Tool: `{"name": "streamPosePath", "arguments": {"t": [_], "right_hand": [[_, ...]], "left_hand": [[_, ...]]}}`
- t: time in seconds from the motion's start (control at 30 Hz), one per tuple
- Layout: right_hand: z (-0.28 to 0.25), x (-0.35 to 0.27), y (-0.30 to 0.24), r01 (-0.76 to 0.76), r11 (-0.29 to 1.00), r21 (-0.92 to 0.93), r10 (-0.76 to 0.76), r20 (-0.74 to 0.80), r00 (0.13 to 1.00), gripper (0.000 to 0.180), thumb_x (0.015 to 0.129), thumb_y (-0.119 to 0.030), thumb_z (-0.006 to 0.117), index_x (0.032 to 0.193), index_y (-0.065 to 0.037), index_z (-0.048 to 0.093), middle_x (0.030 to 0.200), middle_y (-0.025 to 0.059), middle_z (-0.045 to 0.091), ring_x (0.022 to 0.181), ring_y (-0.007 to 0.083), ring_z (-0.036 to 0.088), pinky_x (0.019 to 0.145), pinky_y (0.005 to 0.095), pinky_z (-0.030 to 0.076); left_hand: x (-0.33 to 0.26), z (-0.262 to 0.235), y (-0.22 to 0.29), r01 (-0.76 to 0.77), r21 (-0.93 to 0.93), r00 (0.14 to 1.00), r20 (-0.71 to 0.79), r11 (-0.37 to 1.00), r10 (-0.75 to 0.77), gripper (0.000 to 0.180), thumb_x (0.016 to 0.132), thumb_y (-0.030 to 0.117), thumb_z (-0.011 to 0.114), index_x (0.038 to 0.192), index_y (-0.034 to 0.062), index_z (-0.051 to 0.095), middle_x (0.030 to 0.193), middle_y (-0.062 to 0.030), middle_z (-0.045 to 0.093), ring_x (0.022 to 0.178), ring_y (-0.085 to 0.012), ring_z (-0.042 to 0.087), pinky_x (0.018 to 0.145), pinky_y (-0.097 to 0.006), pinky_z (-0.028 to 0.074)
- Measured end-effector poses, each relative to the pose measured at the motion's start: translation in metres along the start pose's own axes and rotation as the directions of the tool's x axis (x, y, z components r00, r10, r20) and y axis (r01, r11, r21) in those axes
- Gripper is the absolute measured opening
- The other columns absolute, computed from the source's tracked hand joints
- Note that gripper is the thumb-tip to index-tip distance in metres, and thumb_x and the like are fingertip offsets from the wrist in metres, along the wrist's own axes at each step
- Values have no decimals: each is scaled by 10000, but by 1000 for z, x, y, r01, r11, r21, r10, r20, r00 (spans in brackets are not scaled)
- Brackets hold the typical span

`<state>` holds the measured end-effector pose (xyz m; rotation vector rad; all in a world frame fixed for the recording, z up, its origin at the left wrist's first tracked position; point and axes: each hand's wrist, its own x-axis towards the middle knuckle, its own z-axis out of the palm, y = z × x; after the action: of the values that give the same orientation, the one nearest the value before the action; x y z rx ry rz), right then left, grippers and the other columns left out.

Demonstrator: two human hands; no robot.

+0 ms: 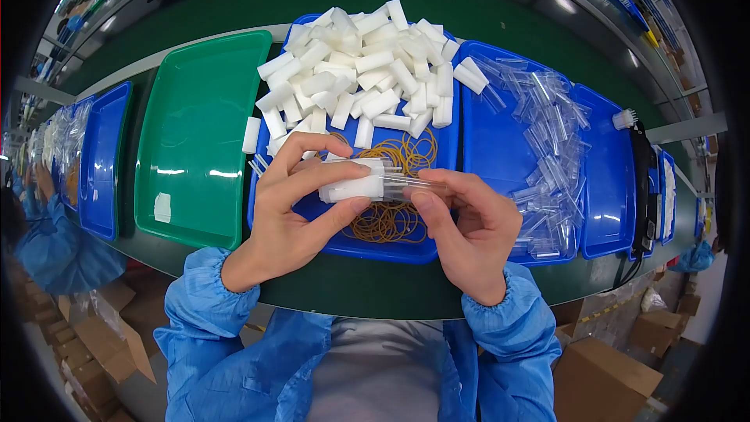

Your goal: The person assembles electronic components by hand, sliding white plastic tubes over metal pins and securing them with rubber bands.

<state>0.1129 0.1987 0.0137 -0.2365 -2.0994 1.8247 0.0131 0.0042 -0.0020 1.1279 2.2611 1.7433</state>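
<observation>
My left hand [287, 207] is closed around a small bundle of white foam blocks [355, 187], held level over the near part of the middle blue tray [355, 252]. Clear plastic tubes [406, 183] stick out of the bundle's right end. My right hand [475, 223] pinches these tubes between thumb and fingers; how many it grips is hidden. Beneath both hands lie loose tan rubber bands [387, 224]. Beyond them a heap of white foam blocks [375, 70] fills the far part of the same tray.
A green tray [195, 133] with a white scrap stands at left. To the right, a blue tray [492, 144] holds many clear tubes [551, 141]; another blue tray [609, 211] adjoins it. A person's blue sleeve [70, 242] shows at far left. Cardboard boxes [605, 383] sit below the table.
</observation>
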Motion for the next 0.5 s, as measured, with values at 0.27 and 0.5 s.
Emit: {"name": "streamPosePath", "arguments": {"t": [0.27, 0.5], "right_hand": [[-4, 2, -5, -235, 936, 261, 210, 119, 970, 209, 887, -3, 736, 1085, 46, 693, 836, 60, 716, 678, 61, 616, 574, 214, 478], [-6, 3, 6, 71, 997, 9, -71, 92, 993, 289, 855, 4, 756, 1135, 12, 684, 820, 73, 706, 637, 75, 590, 538, 224, 453]], "left_hand": [[0, -3, 0, 0, -19, 999, 38, 1000, 0, 305, 800, 57, 808, 1096, 47, 737, 1215, -117, 576, 850, -171, 666, 748, -291, 535], [2, -5, 0, -29, 17, 998, 51, 999, 28, 317, 793, 64, 818, 1100, 49, 741, 1223, -116, 574, 789, -138, 646, 719, -279, 528]]}}
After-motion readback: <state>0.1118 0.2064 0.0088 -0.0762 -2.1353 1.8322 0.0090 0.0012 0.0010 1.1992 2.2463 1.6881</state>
